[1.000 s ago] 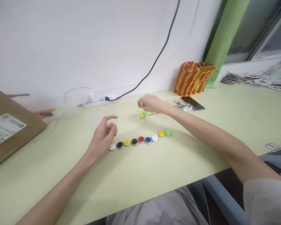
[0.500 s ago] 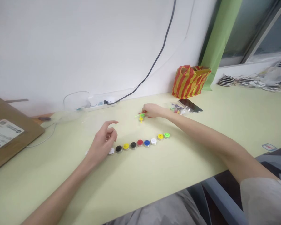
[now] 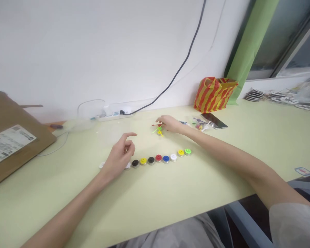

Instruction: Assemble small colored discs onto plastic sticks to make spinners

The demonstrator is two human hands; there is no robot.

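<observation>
My left hand [image 3: 121, 151] hovers over the left part of a row of small round discs, its index finger stretched forward and the other fingers loosely curled, with nothing visible in it. Farther back, my right hand [image 3: 169, 123] has its fingers apart over a red arrow-shaped pointer piece [image 3: 159, 125]; whether they touch it is unclear. A green pointer piece [image 3: 159, 128] and a yellow pointer piece [image 3: 159, 132] lie just in front of it. The row includes a black disc [image 3: 135, 163], a red disc [image 3: 158, 157], a blue disc [image 3: 166, 158] and a green disc [image 3: 188, 151].
Right of my right hand are a clear bag of small coloured parts [image 3: 203, 124], a dark phone [image 3: 214, 120] and a striped bag [image 3: 215, 94]. A power strip [image 3: 113, 115] runs along the wall. A cardboard box [image 3: 12, 137] stands at the left.
The view has shifted slightly, so things sit farther right. The red pointer piece, mostly hidden under my right hand before, now shows beneath its fingers. My left hand keeps its pose.
</observation>
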